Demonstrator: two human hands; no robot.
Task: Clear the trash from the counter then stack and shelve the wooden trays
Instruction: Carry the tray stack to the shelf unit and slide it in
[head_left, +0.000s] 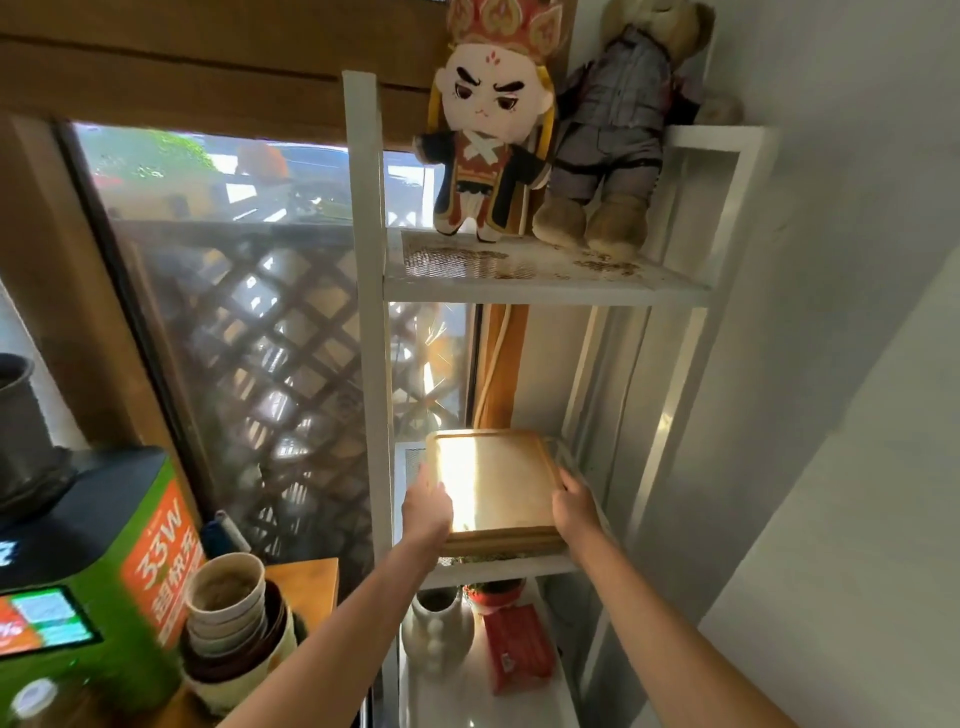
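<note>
The wooden trays (496, 483) sit as a flat stack on the middle tier of the white shelf rack (371, 322), their front edge close to the tier's front lip and their back edge toward the window side. At least two layers show at the front edge; the exact count cannot be told. The left hand (427, 506) lies on the stack's front left corner, fingers flat along the left rim, and the right hand (574, 501) curls around the right rim near the front right corner; both hands hold the stack by its sides. Judged from appearance, the trays are stiff, moderately light, and smooth enough to slide on each other, so a grip on opposite rims with pressure inward seems the sound hold. The shelving step looks nearly complete. On the top tier stand a plush doll (491, 135) and a teddy bear (618, 130). On the bottom tier stand a pale vase (436, 631), contents not visible, and a red packet (519, 647). On the wooden counter (304, 584), at its right edge, nested cups (228, 597) are stacked, the uppermost apparently empty, beside a green box (93, 577).
</note>
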